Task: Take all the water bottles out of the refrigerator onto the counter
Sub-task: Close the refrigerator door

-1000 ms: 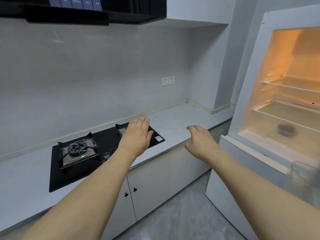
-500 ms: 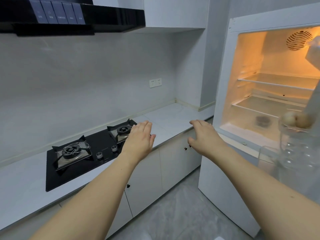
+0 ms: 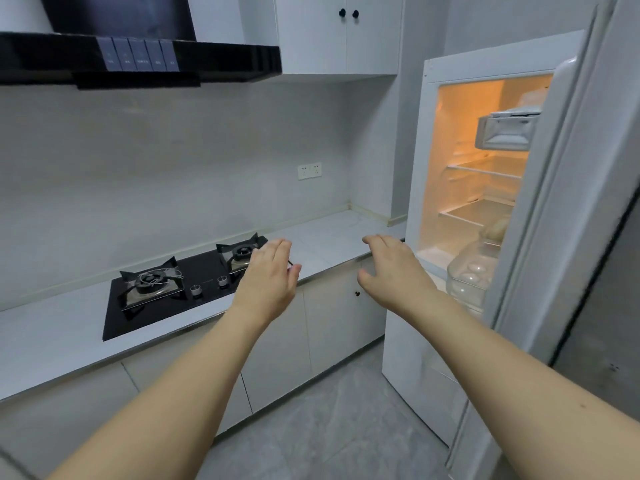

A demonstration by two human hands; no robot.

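left hand (image 3: 268,282) fingers loose, empty | right hand (image 3: 393,268) same | fridge (image 3: 485,188) open, right of right fingertips | bottles (image 3: 467,271) possibly in door shelf, blurred | risk: clear bottle misjudged, knocked off shelf

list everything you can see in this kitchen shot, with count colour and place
refrigerator: 1, white, right, door open, lit inside
water bottles: clear, in door rack, count unclear
counter: 1, pale grey, along the wall
gas hob: 1, black, two burners, set in counter
range hood: 1, black, above hob
wall socket: 1, white, backsplash
upper cabinet: white, two black knobs
left hand: open, empty, above counter edge
right hand: open, empty, near refrigerator
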